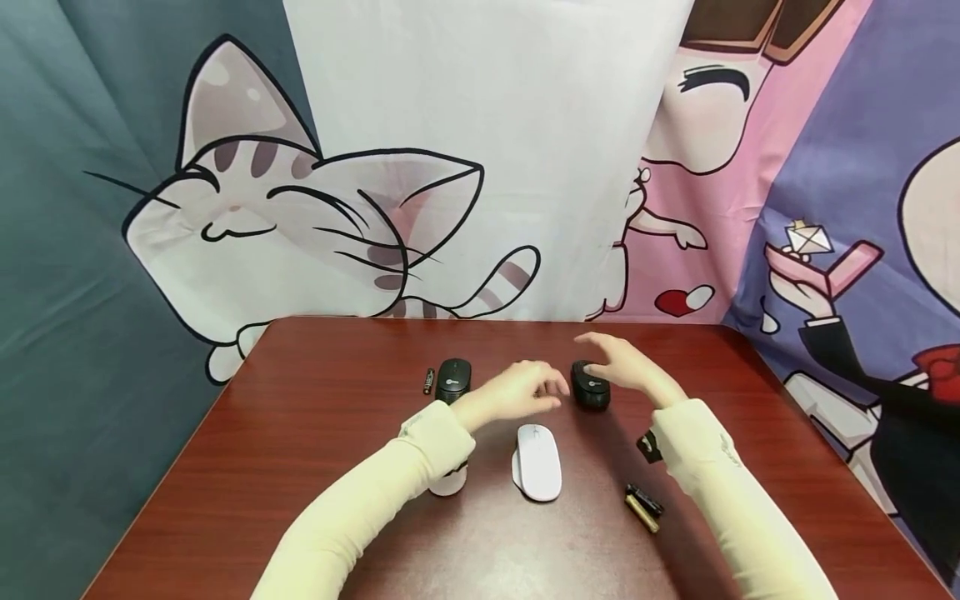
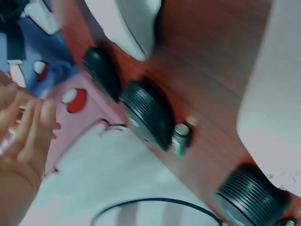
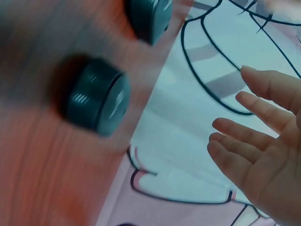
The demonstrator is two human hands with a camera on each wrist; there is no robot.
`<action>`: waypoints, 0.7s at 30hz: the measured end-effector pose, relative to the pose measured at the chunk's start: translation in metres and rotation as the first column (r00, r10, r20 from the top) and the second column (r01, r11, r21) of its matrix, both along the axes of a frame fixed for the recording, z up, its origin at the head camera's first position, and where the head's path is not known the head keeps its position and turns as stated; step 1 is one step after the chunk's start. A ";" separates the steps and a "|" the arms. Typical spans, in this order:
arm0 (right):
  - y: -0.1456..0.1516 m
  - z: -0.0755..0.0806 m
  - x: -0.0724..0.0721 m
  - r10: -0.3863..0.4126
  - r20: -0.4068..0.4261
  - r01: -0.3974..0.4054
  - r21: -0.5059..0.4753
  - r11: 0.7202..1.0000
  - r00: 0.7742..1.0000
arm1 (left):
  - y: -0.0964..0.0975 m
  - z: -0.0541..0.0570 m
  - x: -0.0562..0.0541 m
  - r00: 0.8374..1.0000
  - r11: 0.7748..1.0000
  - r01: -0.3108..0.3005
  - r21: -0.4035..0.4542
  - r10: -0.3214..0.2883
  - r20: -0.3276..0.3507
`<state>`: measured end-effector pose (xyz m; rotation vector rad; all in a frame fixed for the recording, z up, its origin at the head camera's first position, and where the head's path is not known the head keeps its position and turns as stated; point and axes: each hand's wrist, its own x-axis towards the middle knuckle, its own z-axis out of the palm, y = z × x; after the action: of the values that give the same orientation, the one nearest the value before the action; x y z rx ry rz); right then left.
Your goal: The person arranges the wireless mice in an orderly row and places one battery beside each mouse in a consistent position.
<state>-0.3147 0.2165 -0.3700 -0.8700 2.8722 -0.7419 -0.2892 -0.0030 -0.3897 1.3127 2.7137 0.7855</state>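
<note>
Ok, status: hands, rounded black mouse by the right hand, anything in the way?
Left hand, right hand: nothing visibly gripped. Rounded black mouse near right hand, ungripped. No obstruction visible between them.

Table (image 1: 285, 400) in high head, close wrist views

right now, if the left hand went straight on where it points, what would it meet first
Probably the black mouse by the right hand: in the head view, the left hand points toward it. Depth is unclear, though; the hand looks raised, so it may pass over.
</note>
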 end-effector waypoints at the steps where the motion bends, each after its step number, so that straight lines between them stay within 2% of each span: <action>1: 0.005 -0.001 0.004 -0.019 -0.004 0.019 -0.002 1.000 1.000 | 0.002 0.000 0.005 0.998 0.998 0.054 -0.013 -0.054 0.010; 4: 0.017 -0.005 0.015 -0.055 -0.015 0.055 -0.007 0.998 0.998 | 0.010 -0.003 0.026 0.985 0.983 0.172 -0.067 -0.173 -0.007; 7: 0.025 -0.009 0.024 -0.073 -0.041 0.073 -0.009 0.997 0.996 | 0.020 -0.008 0.049 0.958 0.956 0.269 -0.119 -0.278 -0.067; 9: 0.026 -0.013 0.029 -0.087 -0.055 0.086 -0.017 0.996 0.995 | 0.027 -0.011 0.064 0.930 0.933 0.318 -0.169 -0.342 -0.132; 12: 0.026 -0.017 0.035 -0.107 -0.066 0.104 -0.040 0.994 0.992 | 0.037 -0.016 0.084 0.879 0.899 0.363 -0.245 -0.418 -0.229; 14: 0.026 -0.019 0.039 -0.117 -0.071 0.114 -0.051 0.992 0.991 | 0.043 -0.020 0.094 0.850 0.882 0.373 -0.286 -0.449 -0.275; 16: 0.026 -0.020 0.042 -0.128 -0.069 0.124 -0.061 0.990 0.989 | 0.047 -0.024 0.101 0.830 0.869 0.384 -0.311 -0.473 -0.297; 19: 0.028 -0.021 0.045 -0.138 -0.065 0.134 -0.057 0.989 0.988 | 0.052 -0.030 0.106 0.822 0.857 0.396 -0.329 -0.490 -0.289; 21: 0.029 -0.023 0.046 -0.140 -0.064 0.136 -0.058 0.989 0.988 | 0.055 -0.034 0.108 0.825 0.852 0.400 -0.338 -0.495 -0.272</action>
<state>-0.2684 0.2457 -0.3927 -0.7210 3.0109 -0.8202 -0.1813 0.0522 -0.4238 2.0685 2.4285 0.1397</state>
